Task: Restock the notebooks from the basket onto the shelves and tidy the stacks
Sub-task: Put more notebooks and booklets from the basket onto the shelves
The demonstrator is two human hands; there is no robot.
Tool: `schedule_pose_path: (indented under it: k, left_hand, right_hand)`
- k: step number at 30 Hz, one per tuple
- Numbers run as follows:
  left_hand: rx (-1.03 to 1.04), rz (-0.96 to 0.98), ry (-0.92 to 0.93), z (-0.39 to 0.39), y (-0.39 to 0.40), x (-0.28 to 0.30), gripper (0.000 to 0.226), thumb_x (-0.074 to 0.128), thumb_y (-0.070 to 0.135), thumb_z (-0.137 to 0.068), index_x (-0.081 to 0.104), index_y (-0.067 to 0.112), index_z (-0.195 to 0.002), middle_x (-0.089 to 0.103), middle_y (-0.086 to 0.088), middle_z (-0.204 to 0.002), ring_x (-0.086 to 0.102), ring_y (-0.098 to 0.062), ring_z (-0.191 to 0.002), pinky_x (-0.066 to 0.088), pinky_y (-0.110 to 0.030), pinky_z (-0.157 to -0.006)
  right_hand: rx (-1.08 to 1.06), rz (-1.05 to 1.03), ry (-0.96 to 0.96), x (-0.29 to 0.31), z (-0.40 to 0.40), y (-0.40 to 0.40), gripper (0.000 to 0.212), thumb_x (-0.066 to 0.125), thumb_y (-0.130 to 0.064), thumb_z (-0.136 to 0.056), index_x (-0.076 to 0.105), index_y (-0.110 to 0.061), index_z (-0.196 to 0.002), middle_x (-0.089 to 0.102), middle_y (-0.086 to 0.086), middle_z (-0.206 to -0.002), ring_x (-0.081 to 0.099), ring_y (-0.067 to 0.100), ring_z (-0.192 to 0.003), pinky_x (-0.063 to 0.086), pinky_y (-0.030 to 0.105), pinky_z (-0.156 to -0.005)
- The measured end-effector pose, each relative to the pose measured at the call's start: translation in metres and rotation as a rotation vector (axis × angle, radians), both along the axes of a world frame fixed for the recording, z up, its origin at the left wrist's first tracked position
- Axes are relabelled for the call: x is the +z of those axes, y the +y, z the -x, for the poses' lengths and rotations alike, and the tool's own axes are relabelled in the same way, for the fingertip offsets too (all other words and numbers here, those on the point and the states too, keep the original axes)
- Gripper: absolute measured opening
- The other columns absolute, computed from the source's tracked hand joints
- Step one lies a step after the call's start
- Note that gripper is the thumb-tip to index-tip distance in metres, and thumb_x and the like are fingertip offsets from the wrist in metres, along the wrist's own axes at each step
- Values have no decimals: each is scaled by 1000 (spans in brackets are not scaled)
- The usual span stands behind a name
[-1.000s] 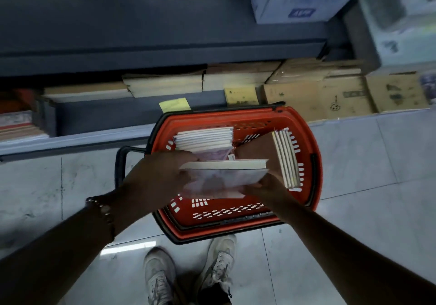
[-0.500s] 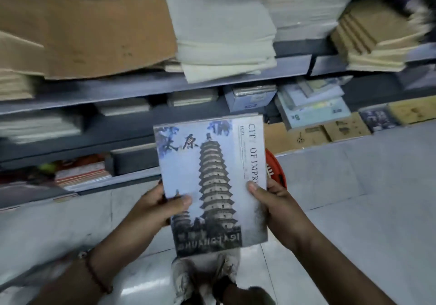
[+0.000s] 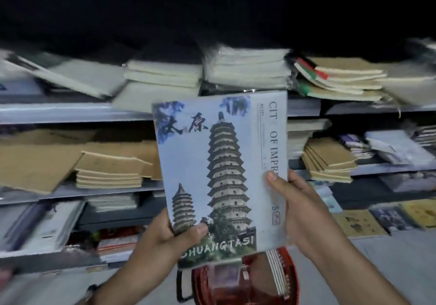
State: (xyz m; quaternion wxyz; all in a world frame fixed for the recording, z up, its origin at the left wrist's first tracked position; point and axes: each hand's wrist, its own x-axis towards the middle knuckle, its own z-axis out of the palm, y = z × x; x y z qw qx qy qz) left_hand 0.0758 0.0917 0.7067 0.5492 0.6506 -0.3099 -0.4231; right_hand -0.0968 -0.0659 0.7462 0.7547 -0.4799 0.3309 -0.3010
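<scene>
A pale blue notebook (image 3: 224,174) with a pagoda picture on its cover stands upright in front of the shelves, held by both hands. My left hand (image 3: 165,238) grips its lower left edge, thumb on the cover. My right hand (image 3: 299,208) grips its right edge, thumb on the cover. Below it the red basket (image 3: 292,278) sits on the floor with more notebooks (image 3: 278,271) standing inside; most of the basket is hidden by the held notebook.
Grey shelves (image 3: 70,112) run across the view. White notebook stacks (image 3: 245,68) lie untidily on the upper shelf, brown kraft stacks (image 3: 111,170) on the middle one, another brown stack (image 3: 330,160) to the right. Mixed covers lie low at the right (image 3: 363,222).
Both hands lifted the notebook out of the basket, turned it cover-up and raised it toward the shelves. The view rose from the floor to the shelves.
</scene>
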Motion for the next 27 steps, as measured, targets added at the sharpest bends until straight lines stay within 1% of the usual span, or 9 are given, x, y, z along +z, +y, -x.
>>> schedule_pose_path:
  k: [4, 10, 14, 16, 18, 20, 23, 25, 27]
  left_hand:
    - [202, 212, -88, -12, -4, 72, 44, 83, 31, -78, 62, 25, -116, 75, 7, -105, 71, -13, -95, 54, -18, -67]
    - [383, 427, -122, -41, 15, 159, 77, 94, 60, -33, 73, 32, -101, 77, -2, -103, 74, -22, -94, 52, -41, -82]
    - [391, 493, -85, -71, 38, 200, 70, 93, 42, -46, 70, 24, -109, 76, -7, -104, 72, -31, -99, 51, -49, -91]
    - [401, 485, -99, -90, 48, 214, 71, 94, 51, -43, 72, 25, -106, 76, -9, -105, 73, -33, -97, 50, -54, -93]
    - [428, 509, -43, -110, 58, 223, 39, 85, 39, -59, 77, 22, -94, 76, -15, -101, 73, -38, -90, 51, -57, -93]
    - [452, 496, 24, -134, 65, 231, 29, 74, 26, -67, 76, 15, -95, 76, -17, -95, 74, -37, -81, 55, -51, -87]
    - [459, 484, 60, -180, 76, 250, 34, 68, 18, -76, 70, 10, -109, 76, -15, -84, 74, -29, -64, 59, -34, -60]
    - [425, 480, 99, -209, 83, 270, 46, 72, 21, -68, 69, 7, -112, 76, -15, -87, 74, -29, -67, 62, -38, -61]
    - [420, 468, 106, -233, 85, 293, 37, 72, 19, -72, 69, 5, -105, 76, -15, -90, 73, -28, -67, 62, -41, -68]
  right_hand:
    - [118, 204, -62, 71, -13, 0, 41, 63, -25, -81, 65, -30, -122, 74, -6, -113, 72, 15, -102, 53, 38, -84]
    - [348, 419, -92, 131, -37, 17, 58, 68, -17, -77, 53, -39, -128, 74, -13, -113, 70, 7, -103, 57, 19, -77]
    - [462, 548, -83, 153, -64, 38, 78, 77, -16, -76, 41, -43, -140, 70, -13, -122, 66, 9, -114, 51, 28, -93]
    - [502, 592, -81, 164, -80, 48, 84, 70, -22, -74, 31, -55, -142, 68, -16, -125, 66, 8, -113, 48, 29, -88]
    - [511, 705, -75, 177, -98, 61, 81, 65, -26, -78, 26, -71, -134, 65, -20, -127, 69, 7, -101, 50, 28, -80]
    - [465, 791, -52, 194, -119, 75, 78, 62, -28, -82, 24, -78, -129, 65, -25, -124, 70, 11, -87, 54, 29, -73]
    - [428, 851, -51, 222, -152, 95, 70, 60, -22, -94, 29, -73, -130, 68, -24, -114, 67, 13, -71, 47, 26, -55]
    - [411, 888, -61, 244, -177, 104, 63, 54, -14, -98, 38, -68, -126, 71, -19, -110, 64, 16, -67, 43, 26, -52]
    - [354, 883, -85, 265, -204, 105, 57, 52, -11, -99, 47, -61, -125, 73, -12, -106, 62, 16, -64, 40, 23, -47]
